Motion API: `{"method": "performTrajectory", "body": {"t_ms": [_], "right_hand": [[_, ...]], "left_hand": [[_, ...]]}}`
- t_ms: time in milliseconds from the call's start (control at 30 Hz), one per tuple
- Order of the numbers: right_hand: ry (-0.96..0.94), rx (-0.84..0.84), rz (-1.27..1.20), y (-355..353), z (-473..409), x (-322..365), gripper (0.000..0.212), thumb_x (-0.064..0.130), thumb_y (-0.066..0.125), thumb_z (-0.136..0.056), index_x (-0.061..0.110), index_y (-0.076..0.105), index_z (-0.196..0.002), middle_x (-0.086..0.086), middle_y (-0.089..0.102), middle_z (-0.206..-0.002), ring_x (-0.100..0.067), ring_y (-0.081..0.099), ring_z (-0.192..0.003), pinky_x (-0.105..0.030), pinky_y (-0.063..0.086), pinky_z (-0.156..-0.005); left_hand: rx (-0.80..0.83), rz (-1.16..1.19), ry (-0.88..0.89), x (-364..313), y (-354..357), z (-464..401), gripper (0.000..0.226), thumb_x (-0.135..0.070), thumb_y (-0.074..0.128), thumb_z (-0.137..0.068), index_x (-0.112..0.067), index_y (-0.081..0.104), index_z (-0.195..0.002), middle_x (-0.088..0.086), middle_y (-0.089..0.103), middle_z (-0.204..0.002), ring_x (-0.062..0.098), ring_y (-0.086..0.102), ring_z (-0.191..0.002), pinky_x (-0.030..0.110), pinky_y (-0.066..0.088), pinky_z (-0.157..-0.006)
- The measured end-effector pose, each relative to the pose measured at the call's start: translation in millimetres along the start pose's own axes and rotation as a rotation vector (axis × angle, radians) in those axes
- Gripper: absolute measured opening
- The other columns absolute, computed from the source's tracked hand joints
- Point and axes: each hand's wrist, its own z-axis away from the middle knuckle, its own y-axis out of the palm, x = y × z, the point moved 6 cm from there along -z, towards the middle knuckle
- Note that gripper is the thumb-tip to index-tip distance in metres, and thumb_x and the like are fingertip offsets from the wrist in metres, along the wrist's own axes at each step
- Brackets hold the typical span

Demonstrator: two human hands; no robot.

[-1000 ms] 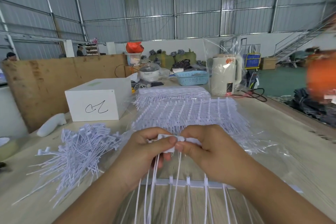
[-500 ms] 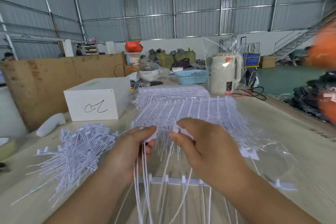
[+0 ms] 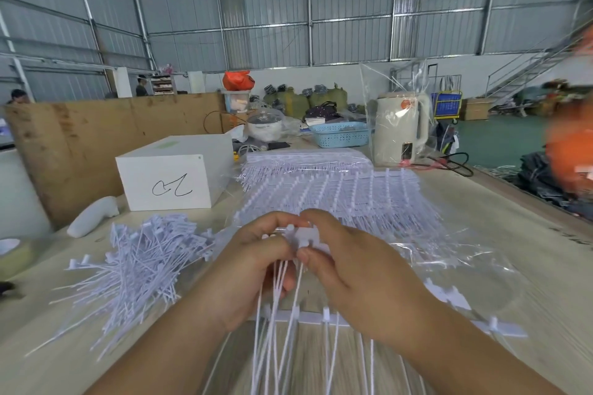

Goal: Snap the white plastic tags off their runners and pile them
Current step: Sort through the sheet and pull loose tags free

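Observation:
Both hands meet at the middle of the view over a strip of white plastic tags. My left hand grips a bunch of loose tags whose thin tails hang down toward me. My right hand pinches the flat head of a tag between thumb and fingers, right against the left hand. The white runner lies across the table below my hands, with tag tails still joined to it. A heap of separated tags lies to the left.
A stack of full tag sheets lies beyond my hands, partly on clear plastic wrap. A white box and a white handle-shaped object stand at the left, a cream kettle and a blue basket farther back.
My hands pulled apart half a second ago and have come together again at a tag head. The left hand now holds more loose tags.

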Motion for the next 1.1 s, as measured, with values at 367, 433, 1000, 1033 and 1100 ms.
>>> {"method": "performTrajectory", "body": {"t_ms": [367, 433, 1000, 1033, 1100], "right_hand": [[0.107, 0.069, -0.015, -0.5, 0.4, -8.5, 0.056, 0.054, 0.023, -0.097, 0.041, 0.007, -0.149, 0.016, 0.056, -0.096, -0.007, 0.057, -0.09, -0.027, 0.043, -0.076], [0.115, 0.093, -0.038, -0.7, 1.4, -7.5, 0.06, 0.056, 0.02, -0.093, 0.042, 0.002, -0.149, 0.016, 0.06, -0.094, -0.004, 0.057, -0.087, -0.027, 0.045, -0.078], [0.094, 0.06, -0.06, -1.7, -0.4, -14.6, 0.02, 0.046, 0.047, -0.091, 0.037, 0.053, -0.108, 0.016, 0.052, -0.075, -0.002, 0.049, -0.066, -0.024, 0.035, -0.058], [0.121, 0.046, -0.074, -4.5, -0.7, -18.0, 0.019, 0.05, 0.048, -0.091, 0.033, 0.055, -0.086, 0.014, 0.051, -0.066, -0.004, 0.049, -0.06, -0.025, 0.033, -0.055], [0.172, 0.066, -0.077, -3.5, 0.2, -23.0, 0.037, 0.049, 0.052, -0.092, 0.027, 0.044, -0.064, 0.01, 0.047, -0.053, -0.007, 0.044, -0.049, -0.026, 0.03, -0.05]], "left_hand": [[0.196, -0.069, 0.069, -3.0, 13.2, 4.4, 0.03, -0.008, 0.073, -0.064, -0.019, 0.075, -0.093, 0.007, 0.074, -0.094, 0.015, 0.068, -0.086, 0.024, 0.054, -0.074], [0.202, -0.085, 0.082, -3.6, 11.9, 4.0, 0.03, -0.004, 0.071, -0.066, -0.016, 0.074, -0.094, 0.007, 0.074, -0.096, 0.015, 0.068, -0.089, 0.023, 0.053, -0.075], [-0.079, -0.163, 0.185, -11.2, -4.7, -1.0, 0.017, -0.001, 0.078, -0.075, -0.015, 0.072, -0.068, 0.009, 0.065, -0.061, 0.016, 0.059, -0.049, 0.02, 0.042, -0.044], [-0.108, -0.145, 0.189, -12.5, -8.5, -1.5, 0.02, 0.004, 0.074, -0.077, -0.013, 0.072, -0.068, 0.007, 0.064, -0.059, 0.014, 0.058, -0.047, 0.018, 0.042, -0.043], [-0.147, -0.125, 0.168, -11.6, -12.7, -1.5, 0.022, 0.009, 0.068, -0.079, -0.01, 0.073, -0.069, 0.005, 0.063, -0.058, 0.014, 0.058, -0.045, 0.018, 0.042, -0.04]]}}
